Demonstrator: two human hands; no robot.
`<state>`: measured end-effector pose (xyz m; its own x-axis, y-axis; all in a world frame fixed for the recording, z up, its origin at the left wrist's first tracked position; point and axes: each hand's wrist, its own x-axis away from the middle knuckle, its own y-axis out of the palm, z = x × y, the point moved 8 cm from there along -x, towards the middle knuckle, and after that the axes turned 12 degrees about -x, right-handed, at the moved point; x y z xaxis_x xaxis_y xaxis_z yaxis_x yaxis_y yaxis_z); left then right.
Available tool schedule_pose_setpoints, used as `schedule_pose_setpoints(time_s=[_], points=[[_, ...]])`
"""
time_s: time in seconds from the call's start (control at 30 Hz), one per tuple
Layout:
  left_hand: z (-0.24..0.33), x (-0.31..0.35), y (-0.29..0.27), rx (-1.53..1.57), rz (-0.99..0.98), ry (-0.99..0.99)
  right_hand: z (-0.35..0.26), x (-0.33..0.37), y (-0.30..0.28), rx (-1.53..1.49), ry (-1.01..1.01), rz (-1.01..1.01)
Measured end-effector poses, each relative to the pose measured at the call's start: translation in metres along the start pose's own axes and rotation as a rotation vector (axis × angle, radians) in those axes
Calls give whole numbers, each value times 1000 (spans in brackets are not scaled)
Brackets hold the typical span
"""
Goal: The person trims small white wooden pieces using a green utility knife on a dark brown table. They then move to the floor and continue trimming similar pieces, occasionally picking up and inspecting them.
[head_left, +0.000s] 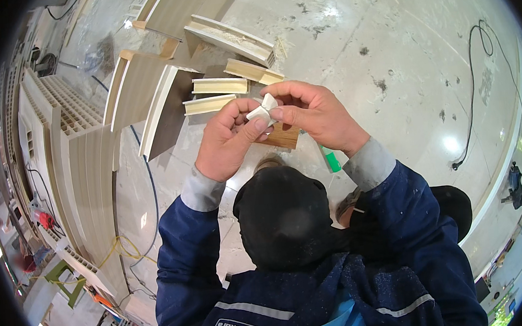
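Both hands meet in front of me above the floor. My left hand (227,140) is closed, its thumb and fingers pinching a small white block-shaped piece (259,114). My right hand (318,115) grips another small white angled piece (269,101) that touches the first; whether they are joined I cannot tell. Below the hands lies a brown wood-grain block (283,138), partly covered by my fingers. Just beyond are short cream-coloured profile pieces (219,86) on the floor. A green and white object (332,160) lies beside my right wrist.
Long cream and grey panels (160,112) stand at the left, beside a stack of hollow-core panels (81,139). A black cable (471,118) lies on the dusty tiled floor at the right. A dark blue hose (151,183) runs along the left, near a yellow cord (122,248).
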<state>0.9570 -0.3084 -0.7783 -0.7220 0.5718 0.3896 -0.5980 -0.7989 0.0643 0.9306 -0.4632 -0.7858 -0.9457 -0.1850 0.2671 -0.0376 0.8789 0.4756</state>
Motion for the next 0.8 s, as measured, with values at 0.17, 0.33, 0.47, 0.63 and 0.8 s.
schedule_pose_setpoints(time_s=[0.17,0.33,0.47,0.63,0.8], points=[[-44,-6,-4,-279,125,5,74,11,-71,388,200,343],[-119,-19,14,-663,235,17,176,99,-142,1138,613,517],[-172,-23,34,-897,128,-41,221,125,-150,1134,640,398],[-185,-15,38,-1117,139,90,197,120,-127,897,481,476],[-189,-12,36,-1118,166,118,184,99,-81,855,403,282]])
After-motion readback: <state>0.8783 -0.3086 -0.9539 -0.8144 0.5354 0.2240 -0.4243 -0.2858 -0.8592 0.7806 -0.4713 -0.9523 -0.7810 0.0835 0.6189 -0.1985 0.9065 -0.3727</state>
